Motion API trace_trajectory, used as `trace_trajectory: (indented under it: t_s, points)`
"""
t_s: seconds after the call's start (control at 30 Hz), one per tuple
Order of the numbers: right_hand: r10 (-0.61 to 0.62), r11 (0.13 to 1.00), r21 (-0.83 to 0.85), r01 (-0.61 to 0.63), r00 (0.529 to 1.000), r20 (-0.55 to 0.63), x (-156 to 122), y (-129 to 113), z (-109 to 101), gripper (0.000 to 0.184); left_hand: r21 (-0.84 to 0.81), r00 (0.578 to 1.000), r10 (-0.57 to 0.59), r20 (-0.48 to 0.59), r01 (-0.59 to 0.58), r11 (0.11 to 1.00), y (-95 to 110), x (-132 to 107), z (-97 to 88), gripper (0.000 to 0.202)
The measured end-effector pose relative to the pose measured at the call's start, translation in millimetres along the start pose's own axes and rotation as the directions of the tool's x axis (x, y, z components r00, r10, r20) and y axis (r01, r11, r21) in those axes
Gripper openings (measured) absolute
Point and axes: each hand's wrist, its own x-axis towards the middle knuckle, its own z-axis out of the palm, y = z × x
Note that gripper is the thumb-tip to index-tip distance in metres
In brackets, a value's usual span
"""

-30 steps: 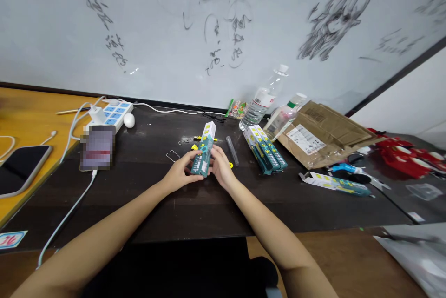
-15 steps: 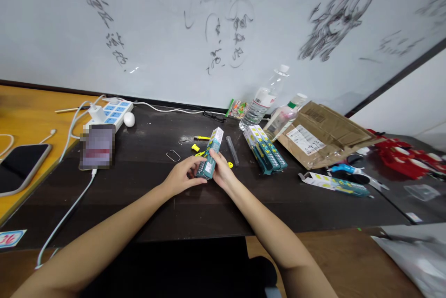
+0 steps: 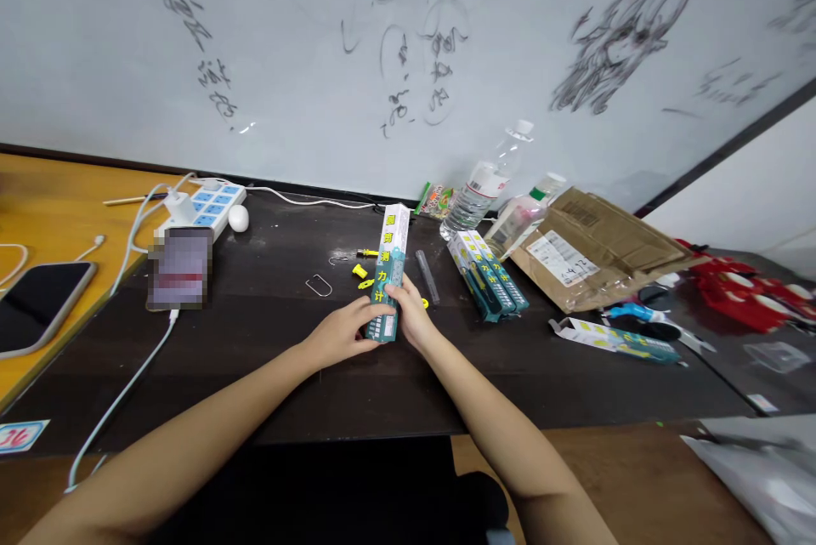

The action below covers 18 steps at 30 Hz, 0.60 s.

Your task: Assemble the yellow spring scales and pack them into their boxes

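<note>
Left of the box stack (image 3: 488, 275), above the tabletop (image 3: 268, 362): teal carton (image 3: 390, 273), held upright.
Left hand (image 3: 341, 334): clamped on the carton's lower end.
Right hand (image 3: 416, 321): gripping that end too, nearer the stack.

Bare tabletop (image 3: 255, 349) beside left hand (image 3: 337, 338); stacked boxes (image 3: 489, 277), bottles (image 3: 479, 190) beyond right hand (image 3: 414, 321)

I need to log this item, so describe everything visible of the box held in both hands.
The box is long and narrow and looks like printed cardboard. It is white at the top and teal lower down, with yellow characters along its face. It stands nearly upright over the dark table, its top leaning slightly right. The left hand and right hand grip its lower end from either side. The top end looks closed.
</note>
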Motion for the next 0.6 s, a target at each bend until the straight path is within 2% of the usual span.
trace_trajectory:
  t_s: [0.1, 0.2, 0.3, 0.4, 0.6]
  points:
    - [-0.091, 0.994, -0.068, 0.088, 0.995, -0.035, 7, -3, -6, 0.035, 0.2, 0.995, 0.048, 0.086, -0.064, 0.978, -1, 0, 1.7, 0.043]
    - [-0.214, 0.975, -0.094, 0.202, 0.966, -0.148, 13, -13, -14, 0.059, 0.363, 0.981, 0.09, 0.171, -0.147, 0.92, 2, 0, 2.5, 0.046]
    - [-0.243, 0.969, -0.081, 0.233, 0.959, -0.143, 15, -25, -20, 0.076, 0.437, 0.965, 0.116, 0.235, -0.212, 0.874, 8, 0, 2.2, 0.051]
    - [-0.223, 0.975, -0.048, 0.219, 0.97, -0.096, 15, -33, -25, 0.074, 0.461, 0.958, 0.124, 0.258, -0.234, 0.856, 14, 0, 1.0, 0.052]
    - [-0.198, 0.979, -0.064, 0.191, 0.973, -0.119, 20, -39, -34, 0.055, 0.441, 0.944, 0.15, 0.295, -0.274, 0.855, 17, 0, -0.8, 0.049]
